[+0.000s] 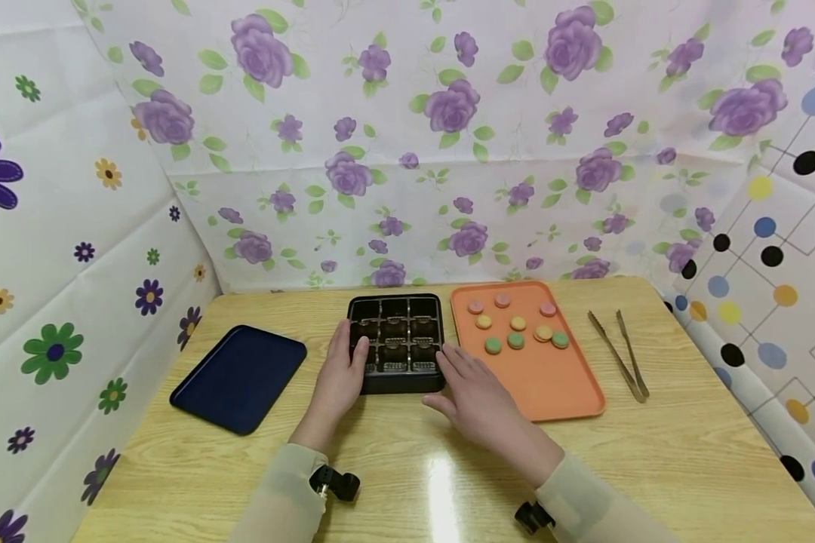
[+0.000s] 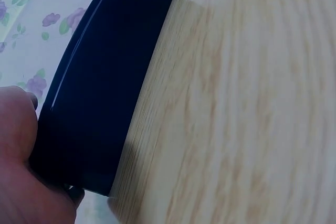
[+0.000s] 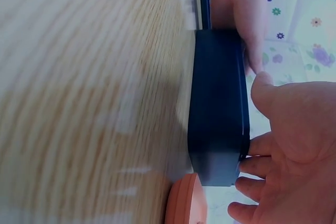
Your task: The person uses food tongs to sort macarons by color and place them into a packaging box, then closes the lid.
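A black box (image 1: pixel 402 383) with a clear-edged, dark compartment insert (image 1: pixel 394 329) stands on the table in the middle of the head view. My left hand (image 1: pixel 338 377) holds its left side, the thumb over the rim and the fingers along the outer wall. At the right wall, my right hand (image 1: pixel 478 396) has its fingers extended, fingertips right at the front right corner and thumb apart from the box. In the right wrist view these fingers (image 3: pixel 257 166) lie against the box's rim. The compartments hold no visible pieces.
An orange tray (image 1: pixel 550 388) right of the box carries several small macarons (image 1: pixel 515 341) in pink, yellow and green. Metal tongs (image 1: pixel 621 358) lie farther right. A dark blue tray (image 1: pixel 241 377) lies at the left. Patterned cloth (image 1: pixel 407 151) hangs behind the wooden table (image 1: pixel 394 467).
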The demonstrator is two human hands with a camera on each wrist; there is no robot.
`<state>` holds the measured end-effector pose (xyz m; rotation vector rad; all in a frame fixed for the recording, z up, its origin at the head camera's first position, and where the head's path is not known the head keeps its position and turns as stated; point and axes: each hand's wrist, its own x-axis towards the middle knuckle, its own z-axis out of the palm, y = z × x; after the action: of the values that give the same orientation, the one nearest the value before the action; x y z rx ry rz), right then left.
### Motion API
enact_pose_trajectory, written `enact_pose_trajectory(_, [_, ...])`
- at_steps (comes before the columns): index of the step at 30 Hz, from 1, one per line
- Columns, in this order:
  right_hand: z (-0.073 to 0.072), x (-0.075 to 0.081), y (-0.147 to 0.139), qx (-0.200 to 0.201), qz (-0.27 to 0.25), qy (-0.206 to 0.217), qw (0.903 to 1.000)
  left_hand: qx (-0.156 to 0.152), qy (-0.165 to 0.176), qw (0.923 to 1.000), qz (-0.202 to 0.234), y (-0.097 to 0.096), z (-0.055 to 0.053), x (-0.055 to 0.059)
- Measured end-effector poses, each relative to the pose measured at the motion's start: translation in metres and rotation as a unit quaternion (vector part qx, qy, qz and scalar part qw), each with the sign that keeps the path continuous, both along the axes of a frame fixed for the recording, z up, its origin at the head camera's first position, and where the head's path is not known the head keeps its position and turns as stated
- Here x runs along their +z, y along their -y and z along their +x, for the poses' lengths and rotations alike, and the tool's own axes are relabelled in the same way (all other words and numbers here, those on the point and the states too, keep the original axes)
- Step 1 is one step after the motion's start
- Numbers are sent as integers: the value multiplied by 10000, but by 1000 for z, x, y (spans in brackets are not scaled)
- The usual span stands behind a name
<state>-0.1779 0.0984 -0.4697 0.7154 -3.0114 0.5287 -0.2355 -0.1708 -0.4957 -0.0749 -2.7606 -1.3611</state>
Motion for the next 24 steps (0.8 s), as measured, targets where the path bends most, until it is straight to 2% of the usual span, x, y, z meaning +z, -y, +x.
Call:
enact_pose_trajectory(15, [9,-2,-11,-118,-135,17,9998,-188,73,9991,379,-10,4,0])
enact_pose_trajectory(19, [11,-3,-12,-127,-112,-28,9999,-245,274,9966,731,-5,3,-2])
enact_pose_trajectory(24, [11,-5,-12,-137,-121,6,9998,-37,469,9912,1235,1,2,-8])
